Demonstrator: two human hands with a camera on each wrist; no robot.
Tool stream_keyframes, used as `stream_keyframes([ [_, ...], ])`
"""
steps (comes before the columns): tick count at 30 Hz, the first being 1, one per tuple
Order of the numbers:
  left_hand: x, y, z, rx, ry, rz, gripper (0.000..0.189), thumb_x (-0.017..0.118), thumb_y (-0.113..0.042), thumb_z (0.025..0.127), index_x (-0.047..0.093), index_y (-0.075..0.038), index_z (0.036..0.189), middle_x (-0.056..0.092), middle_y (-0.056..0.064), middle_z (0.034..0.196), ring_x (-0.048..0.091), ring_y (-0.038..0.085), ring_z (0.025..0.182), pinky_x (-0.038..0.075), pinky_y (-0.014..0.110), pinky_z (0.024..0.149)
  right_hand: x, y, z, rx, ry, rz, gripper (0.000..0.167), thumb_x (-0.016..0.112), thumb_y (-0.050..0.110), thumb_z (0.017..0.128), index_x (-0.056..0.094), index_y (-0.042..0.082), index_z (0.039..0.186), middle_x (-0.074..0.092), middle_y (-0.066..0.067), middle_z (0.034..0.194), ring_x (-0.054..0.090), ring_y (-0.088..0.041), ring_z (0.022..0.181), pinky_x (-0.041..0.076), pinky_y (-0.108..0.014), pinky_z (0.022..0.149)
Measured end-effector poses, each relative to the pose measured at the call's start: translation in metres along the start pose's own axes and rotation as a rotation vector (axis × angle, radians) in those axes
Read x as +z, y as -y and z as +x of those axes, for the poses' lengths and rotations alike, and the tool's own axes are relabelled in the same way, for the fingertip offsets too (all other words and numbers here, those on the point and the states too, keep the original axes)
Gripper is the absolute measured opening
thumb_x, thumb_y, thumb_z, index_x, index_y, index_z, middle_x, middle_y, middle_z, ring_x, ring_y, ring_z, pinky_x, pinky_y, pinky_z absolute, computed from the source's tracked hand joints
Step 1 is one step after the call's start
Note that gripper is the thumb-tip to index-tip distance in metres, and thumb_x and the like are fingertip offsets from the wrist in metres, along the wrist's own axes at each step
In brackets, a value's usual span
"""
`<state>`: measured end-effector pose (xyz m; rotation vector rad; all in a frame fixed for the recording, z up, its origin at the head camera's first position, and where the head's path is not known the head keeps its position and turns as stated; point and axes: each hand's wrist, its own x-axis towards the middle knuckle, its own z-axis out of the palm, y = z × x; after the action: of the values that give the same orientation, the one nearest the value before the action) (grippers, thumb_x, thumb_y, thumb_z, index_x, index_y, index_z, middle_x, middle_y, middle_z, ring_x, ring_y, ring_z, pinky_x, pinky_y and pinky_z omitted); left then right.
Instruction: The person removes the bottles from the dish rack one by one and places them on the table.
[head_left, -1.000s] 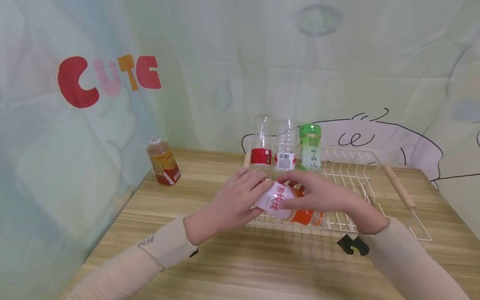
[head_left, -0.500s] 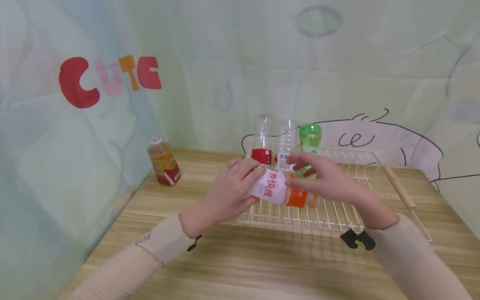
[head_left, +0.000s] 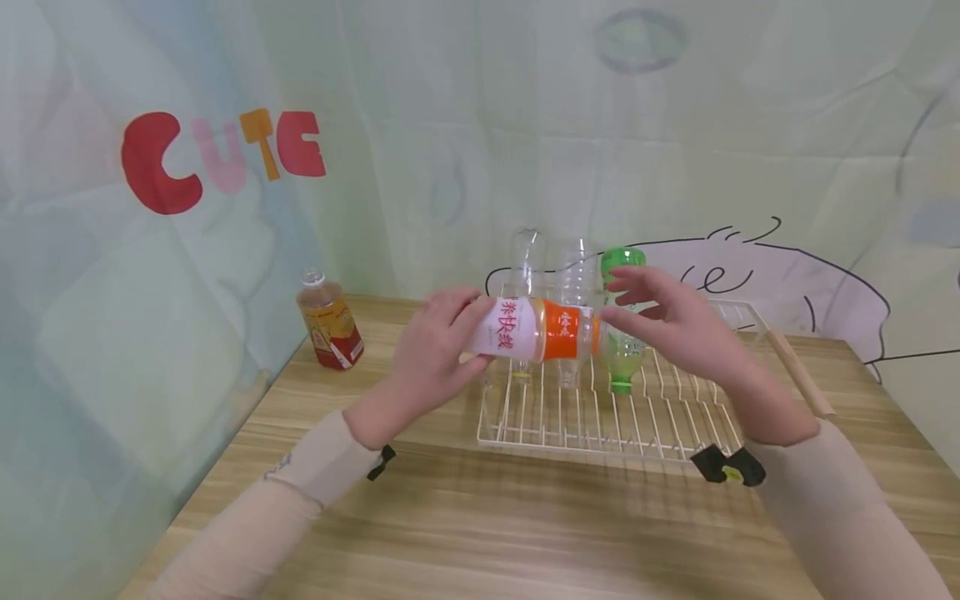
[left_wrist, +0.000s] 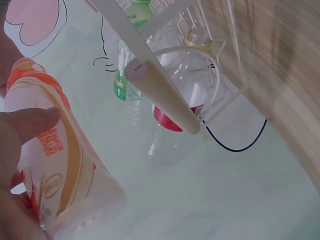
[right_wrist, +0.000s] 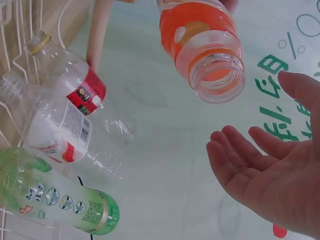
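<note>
My left hand (head_left: 435, 350) grips the base end of a plastic bottle (head_left: 517, 329) with a white and orange label, held sideways above a wire rack (head_left: 592, 446). Its uncapped mouth points right, as the right wrist view shows. My right hand (head_left: 682, 337) is just off that mouth, fingers spread and holding nothing. Behind, three bottles stand upside down in the rack: a clear one with a red label (right_wrist: 87, 92), a clear one with a white label (right_wrist: 62, 130) and a green one (head_left: 622, 367). The held bottle partly covers them in the head view.
A bottle with a yellow and red label (head_left: 330, 321) stands upright on the wooden table (head_left: 480, 533) at the left. The rack has a wooden handle (head_left: 798, 375) at its right end and another wooden handle (left_wrist: 162, 97) at its left. A printed cloth (head_left: 450, 150) hangs behind.
The held bottle has risen off the rack's front and turned level, moving up and left with my left hand. My right hand has let go of it and moved up and right.
</note>
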<state>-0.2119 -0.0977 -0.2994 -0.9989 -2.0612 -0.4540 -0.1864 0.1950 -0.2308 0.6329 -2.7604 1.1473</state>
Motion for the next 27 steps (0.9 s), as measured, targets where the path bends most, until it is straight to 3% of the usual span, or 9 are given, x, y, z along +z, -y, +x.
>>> stream_keyframes([
  [10,0.002,0.023,-0.001,-0.168,-0.045,0.032,0.059,0.084,-0.010,0.071,0.055,0.003,0.120,0.059,0.022,0.115,0.054,0.038,0.103,0.046,0.050,0.089,-0.007,-0.020,0.004,0.061,-0.021,-0.001,0.063,0.057,0.039,0.096,0.036,0.005,0.145,0.050,-0.017,0.139,0.052,-0.035,0.122,0.044,-0.053,0.097],
  [16,0.001,0.032,-0.001,-0.285,-0.015,0.028,0.060,0.082,-0.013,0.075,0.053,0.002,0.125,0.056,0.021,0.121,0.053,0.037,0.108,0.046,0.050,0.091,-0.009,-0.028,0.006,0.095,-0.017,-0.011,0.067,0.054,0.043,0.096,0.033,0.008,0.148,0.048,-0.017,0.141,0.049,-0.037,0.124,0.045,-0.057,0.093],
  [27,0.006,0.046,-0.001,-0.521,0.004,-0.098,0.062,0.080,-0.015,0.076,0.051,-0.001,0.129,0.053,0.018,0.123,0.052,0.032,0.106,0.046,0.048,0.087,-0.007,-0.049,0.015,0.175,-0.007,0.001,0.074,0.053,0.048,0.095,0.027,0.005,0.150,0.043,-0.021,0.144,0.044,-0.039,0.129,0.042,-0.060,0.097],
])
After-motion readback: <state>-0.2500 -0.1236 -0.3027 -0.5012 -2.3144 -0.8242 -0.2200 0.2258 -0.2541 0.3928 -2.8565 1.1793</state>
